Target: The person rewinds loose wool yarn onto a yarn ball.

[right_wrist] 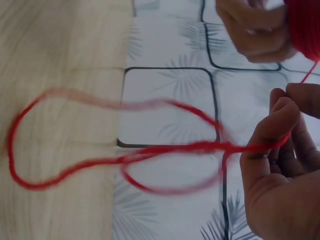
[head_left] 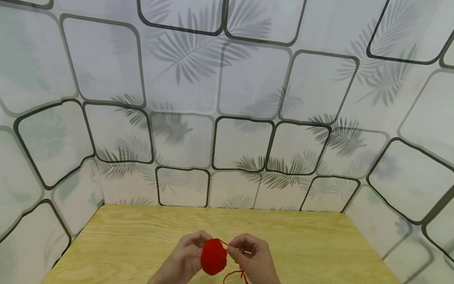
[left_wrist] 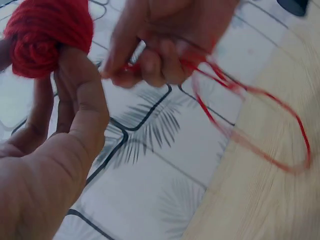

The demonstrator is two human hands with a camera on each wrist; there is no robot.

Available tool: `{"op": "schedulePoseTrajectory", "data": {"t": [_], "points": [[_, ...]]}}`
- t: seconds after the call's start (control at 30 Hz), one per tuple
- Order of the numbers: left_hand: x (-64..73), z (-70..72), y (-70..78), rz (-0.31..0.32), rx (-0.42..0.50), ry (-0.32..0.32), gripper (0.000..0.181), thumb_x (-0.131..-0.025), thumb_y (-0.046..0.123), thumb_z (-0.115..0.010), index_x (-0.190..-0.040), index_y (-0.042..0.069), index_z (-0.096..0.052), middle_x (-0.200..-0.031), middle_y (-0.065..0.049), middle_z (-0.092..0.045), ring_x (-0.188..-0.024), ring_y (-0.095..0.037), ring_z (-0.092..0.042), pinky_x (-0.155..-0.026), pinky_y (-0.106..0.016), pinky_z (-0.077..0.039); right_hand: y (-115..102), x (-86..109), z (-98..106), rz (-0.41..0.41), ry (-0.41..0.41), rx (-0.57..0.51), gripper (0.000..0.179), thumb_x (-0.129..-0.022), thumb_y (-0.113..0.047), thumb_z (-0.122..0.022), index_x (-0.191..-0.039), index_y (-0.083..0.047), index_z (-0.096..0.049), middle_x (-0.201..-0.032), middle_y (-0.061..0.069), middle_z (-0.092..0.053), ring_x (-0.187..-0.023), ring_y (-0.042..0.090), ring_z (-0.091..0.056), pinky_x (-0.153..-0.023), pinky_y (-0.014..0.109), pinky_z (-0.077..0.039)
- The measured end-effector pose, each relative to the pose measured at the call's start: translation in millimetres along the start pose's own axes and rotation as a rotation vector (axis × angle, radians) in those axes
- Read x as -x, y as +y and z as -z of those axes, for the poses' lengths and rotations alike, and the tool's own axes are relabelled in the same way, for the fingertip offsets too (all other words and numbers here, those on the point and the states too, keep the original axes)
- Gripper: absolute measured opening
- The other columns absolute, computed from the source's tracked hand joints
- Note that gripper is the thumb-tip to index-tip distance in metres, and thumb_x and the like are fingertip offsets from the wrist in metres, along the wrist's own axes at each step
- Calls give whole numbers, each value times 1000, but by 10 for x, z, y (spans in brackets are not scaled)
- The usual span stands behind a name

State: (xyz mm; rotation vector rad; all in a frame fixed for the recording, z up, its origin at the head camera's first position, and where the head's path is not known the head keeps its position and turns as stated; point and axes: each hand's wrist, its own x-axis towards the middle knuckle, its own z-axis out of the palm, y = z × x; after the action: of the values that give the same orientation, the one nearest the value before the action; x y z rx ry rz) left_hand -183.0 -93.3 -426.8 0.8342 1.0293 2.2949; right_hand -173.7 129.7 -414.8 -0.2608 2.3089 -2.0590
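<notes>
A ball of red yarn (head_left: 213, 257) is held up above the table by my left hand (head_left: 187, 255), whose fingers and thumb grip it from the left side. In the left wrist view the wound ball (left_wrist: 50, 37) shows at the upper left, with the left hand (left_wrist: 65, 135) below it. From the top of the ball a strand runs to my right hand (head_left: 252, 256), which pinches it between thumb and fingers. Past the right hand (right_wrist: 285, 160) the loose yarn tail (right_wrist: 165, 148) hangs in loops with a tangled stretch, somewhat blurred in the right wrist view.
Below the hands spreads a light wood-grain table (head_left: 149, 221). Behind it and at both sides stand walls covered in pale cloth (head_left: 184, 138) with dark rounded squares and leaf prints. A dark object (left_wrist: 294, 6) shows at the upper right corner of the left wrist view.
</notes>
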Motion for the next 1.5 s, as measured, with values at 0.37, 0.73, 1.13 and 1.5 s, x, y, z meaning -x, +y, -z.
{"op": "schedulePoseTrajectory", "data": {"t": [0.37, 0.73, 1.13, 1.5], "points": [[-73, -111, -55, -115, 55, 565, 23, -101, 7, -44, -105, 11, -66, -119, -5, -63, -111, -24, -62, -98, -36, -52, 116, 97, -123, 215, -72, 294, 5, -89, -10, -77, -89, -12, -72, -73, -7, -64, -55, 2, -50, -51, 21, -47], [-140, -139, -166, -141, -480, 891, 21, -91, -4, -63, -111, -9, -59, -98, -7, -63, -92, -17, -64, -80, -29, -57, -139, 196, -12, 454, -273, 289, 6, -94, -7, -71, -93, -14, -71, -73, -3, -64, -58, -5, -46, -49, 20, -48], [-98, -49, -230, 70, -699, 545, 20, -82, -6, -66, -101, -5, -61, -92, -9, -63, -86, -23, -61, -74, -32, -59, -417, 253, 115, 173, -196, 96, 14, -94, -14, -73, -99, 0, -71, -89, 6, -70, -66, 9, -57, -63, 27, -55], [-42, 33, -211, 96, -535, 82, 29, -84, -3, -57, -106, -21, -53, -93, 1, -66, -86, -11, -63, -79, -24, -55, -361, 129, 175, 174, 12, 37, 14, -92, -9, -74, -98, 3, -69, -88, 7, -69, -72, 13, -61, -67, 28, -57]]}}
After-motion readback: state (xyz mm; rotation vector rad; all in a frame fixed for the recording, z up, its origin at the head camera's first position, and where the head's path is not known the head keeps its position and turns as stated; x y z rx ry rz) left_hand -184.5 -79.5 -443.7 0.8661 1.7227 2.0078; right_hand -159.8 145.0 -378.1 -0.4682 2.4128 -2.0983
